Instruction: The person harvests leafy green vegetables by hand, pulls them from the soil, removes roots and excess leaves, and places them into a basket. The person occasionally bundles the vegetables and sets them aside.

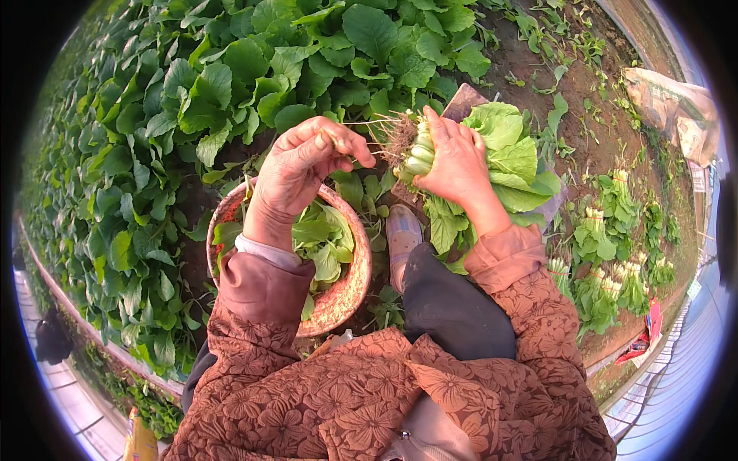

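My right hand (456,161) grips a bunch of leafy greens (507,144), its pale stems (420,154) side by side and its leaves fanned to the right. Soil clings to the tangled roots (398,137), which point left. Close to these root ends, my left hand (314,150) has thumb and fingers pinched on what looks like a thin pale strand; the fingers hide most of it. Below my left wrist stands a round, mottled reddish basin (360,276) with loose green leaves (326,245) inside, partly covered by my forearm.
Dense leafy plants (230,75) grow ahead and left. A flat board (464,101) lies partly under the bunch, near my shoe (402,236). Several tied bundles (594,236) rest on soil at right, with a pale sack (671,109) beyond and red packaging (646,337) nearer.
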`<control>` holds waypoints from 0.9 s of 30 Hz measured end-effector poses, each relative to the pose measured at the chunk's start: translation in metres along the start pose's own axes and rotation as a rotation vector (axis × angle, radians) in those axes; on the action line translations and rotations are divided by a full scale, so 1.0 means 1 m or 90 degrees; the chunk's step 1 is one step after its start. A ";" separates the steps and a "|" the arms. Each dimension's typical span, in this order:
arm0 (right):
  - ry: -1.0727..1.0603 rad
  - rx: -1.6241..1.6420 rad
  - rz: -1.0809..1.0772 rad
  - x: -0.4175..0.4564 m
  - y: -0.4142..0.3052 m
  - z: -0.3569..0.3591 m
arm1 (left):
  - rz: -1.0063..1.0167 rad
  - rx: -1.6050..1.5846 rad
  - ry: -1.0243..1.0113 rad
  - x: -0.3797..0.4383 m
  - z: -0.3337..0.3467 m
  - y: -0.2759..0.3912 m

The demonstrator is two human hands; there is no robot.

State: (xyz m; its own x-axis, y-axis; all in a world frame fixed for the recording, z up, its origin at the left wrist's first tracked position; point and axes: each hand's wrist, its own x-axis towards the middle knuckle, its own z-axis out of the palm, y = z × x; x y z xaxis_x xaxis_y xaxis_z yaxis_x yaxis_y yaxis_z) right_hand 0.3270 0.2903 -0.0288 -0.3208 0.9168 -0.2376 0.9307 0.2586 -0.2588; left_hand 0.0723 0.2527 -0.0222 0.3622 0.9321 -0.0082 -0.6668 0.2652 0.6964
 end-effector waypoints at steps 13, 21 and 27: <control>0.004 -0.066 -0.006 -0.002 -0.011 -0.004 | -0.049 1.044 0.828 -0.279 0.063 0.168; 0.018 -0.106 -0.024 -0.014 -0.016 0.007 | -0.319 1.057 1.310 -0.648 0.116 0.074; 0.055 -0.140 -0.012 -0.023 -0.007 0.012 | -0.460 0.535 1.494 -0.752 0.143 -0.064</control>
State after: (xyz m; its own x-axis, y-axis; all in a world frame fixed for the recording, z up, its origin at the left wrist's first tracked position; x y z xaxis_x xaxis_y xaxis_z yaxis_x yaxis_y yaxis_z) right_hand 0.3260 0.2640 -0.0324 -0.3312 0.9315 -0.1505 0.9435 0.3275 -0.0497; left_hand -0.0639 -0.5010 0.0421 -0.9196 -0.3523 -0.1738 -0.3866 0.8902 0.2411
